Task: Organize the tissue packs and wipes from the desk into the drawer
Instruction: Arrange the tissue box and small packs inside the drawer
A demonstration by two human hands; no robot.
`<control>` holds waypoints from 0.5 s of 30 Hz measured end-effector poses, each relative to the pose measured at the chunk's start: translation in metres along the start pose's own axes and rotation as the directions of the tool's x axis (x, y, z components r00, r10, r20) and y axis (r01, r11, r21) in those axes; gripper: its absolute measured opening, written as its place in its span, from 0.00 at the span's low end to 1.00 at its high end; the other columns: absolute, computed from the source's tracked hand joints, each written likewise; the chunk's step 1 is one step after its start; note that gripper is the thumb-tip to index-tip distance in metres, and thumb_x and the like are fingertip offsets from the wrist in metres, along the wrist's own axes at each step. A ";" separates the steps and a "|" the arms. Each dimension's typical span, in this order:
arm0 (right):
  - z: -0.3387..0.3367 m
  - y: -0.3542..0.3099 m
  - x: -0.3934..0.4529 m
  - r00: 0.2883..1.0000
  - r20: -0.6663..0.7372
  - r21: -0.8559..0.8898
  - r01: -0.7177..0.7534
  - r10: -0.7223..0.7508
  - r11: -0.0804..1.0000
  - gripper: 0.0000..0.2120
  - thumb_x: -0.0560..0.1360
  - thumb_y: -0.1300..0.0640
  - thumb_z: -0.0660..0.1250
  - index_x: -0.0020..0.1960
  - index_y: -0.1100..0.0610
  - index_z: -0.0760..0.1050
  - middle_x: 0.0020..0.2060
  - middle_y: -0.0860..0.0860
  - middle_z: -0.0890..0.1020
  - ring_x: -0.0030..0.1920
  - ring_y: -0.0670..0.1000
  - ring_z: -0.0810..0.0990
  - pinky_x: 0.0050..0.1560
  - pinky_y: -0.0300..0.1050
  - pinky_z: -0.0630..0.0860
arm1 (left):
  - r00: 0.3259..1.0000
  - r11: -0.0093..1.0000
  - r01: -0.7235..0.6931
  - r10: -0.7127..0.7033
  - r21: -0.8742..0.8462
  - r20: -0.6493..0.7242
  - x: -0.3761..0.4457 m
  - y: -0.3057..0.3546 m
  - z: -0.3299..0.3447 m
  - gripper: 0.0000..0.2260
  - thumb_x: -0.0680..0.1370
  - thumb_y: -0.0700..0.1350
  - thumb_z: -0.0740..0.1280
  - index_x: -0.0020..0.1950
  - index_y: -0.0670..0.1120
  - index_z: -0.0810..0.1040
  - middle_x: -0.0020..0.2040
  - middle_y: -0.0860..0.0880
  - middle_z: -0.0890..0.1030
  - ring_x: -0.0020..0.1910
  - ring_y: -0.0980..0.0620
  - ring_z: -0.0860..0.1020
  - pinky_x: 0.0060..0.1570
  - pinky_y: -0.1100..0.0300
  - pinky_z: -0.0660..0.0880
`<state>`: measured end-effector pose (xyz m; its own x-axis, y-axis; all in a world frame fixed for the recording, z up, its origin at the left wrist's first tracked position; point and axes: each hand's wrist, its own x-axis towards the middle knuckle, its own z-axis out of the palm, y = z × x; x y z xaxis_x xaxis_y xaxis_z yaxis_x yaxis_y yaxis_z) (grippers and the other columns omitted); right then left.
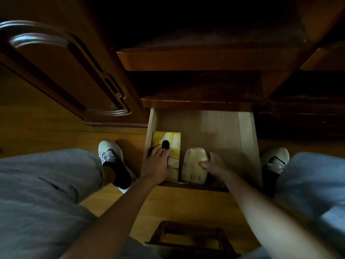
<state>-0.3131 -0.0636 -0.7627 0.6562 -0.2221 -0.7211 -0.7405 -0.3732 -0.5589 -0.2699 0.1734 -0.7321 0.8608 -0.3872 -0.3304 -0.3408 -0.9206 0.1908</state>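
The pale wooden drawer (220,128) stands pulled out low between the person's knees, its light bottom board showing toward the back. Two things lie side by side at its near end. Against the left wall lies a flat yellow tissue box with a dark oval opening (172,141); the left hand (158,161) rests on top of it, fingers laid flat and spread, a ring on one of them, not curled round anything. Just beside the box, to its right, lies a soft pale plastic tissue pack with rounded ends (192,165). The right hand (212,163) grips this pack from its right side, thumb across the top and the fingers wrapped over its far edge.

Both bare forearms reach down from grey trouser legs (46,184). A white and black sneaker (112,156) stands on the wooden floor (177,206) left of the drawer, another to its right. A dark carved cabinet door (61,71) hangs open at the left.
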 end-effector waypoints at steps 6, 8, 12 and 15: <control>0.036 -0.002 0.003 0.984 -0.054 -0.371 0.140 -0.172 0.918 0.20 0.79 0.57 0.71 0.69 0.59 0.72 0.63 0.59 0.79 0.63 0.60 0.77 0.62 0.51 0.74 | 0.999 0.998 0.000 0.002 -0.061 0.033 0.003 -0.001 -0.001 0.29 0.78 0.50 0.66 0.78 0.50 0.63 0.74 0.49 0.68 0.75 0.48 0.60 0.69 0.49 0.68; 0.034 0.000 0.001 0.984 -0.129 -0.483 0.045 -0.122 0.875 0.21 0.80 0.51 0.69 0.69 0.57 0.70 0.62 0.58 0.79 0.61 0.59 0.79 0.58 0.53 0.76 | 0.999 0.999 -0.003 0.005 -0.045 0.052 0.002 0.001 -0.002 0.31 0.77 0.51 0.67 0.79 0.50 0.62 0.73 0.47 0.68 0.75 0.47 0.59 0.66 0.49 0.71; 0.021 -0.007 -0.009 0.999 -0.031 -0.632 0.006 -0.033 0.775 0.25 0.82 0.47 0.65 0.73 0.61 0.68 0.65 0.59 0.78 0.63 0.58 0.79 0.61 0.51 0.77 | 0.981 0.994 0.034 -0.015 -0.099 0.193 0.004 0.009 -0.018 0.32 0.78 0.53 0.68 0.78 0.48 0.61 0.74 0.44 0.65 0.76 0.45 0.58 0.66 0.46 0.70; 0.004 -0.024 -0.023 0.993 0.039 -0.617 0.108 -0.107 0.779 0.16 0.85 0.53 0.61 0.69 0.60 0.71 0.66 0.60 0.76 0.65 0.59 0.76 0.61 0.50 0.73 | 0.953 0.996 -0.032 0.056 -0.086 0.298 0.006 0.013 -0.049 0.27 0.80 0.53 0.66 0.77 0.48 0.64 0.76 0.47 0.63 0.74 0.44 0.64 0.67 0.45 0.69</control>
<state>-0.3110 -0.0461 -0.7345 0.7258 -0.1457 -0.6723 -0.4164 -0.8710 -0.2607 -0.2502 0.1620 -0.6863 0.6882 -0.4363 -0.5796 -0.3342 -0.8998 0.2805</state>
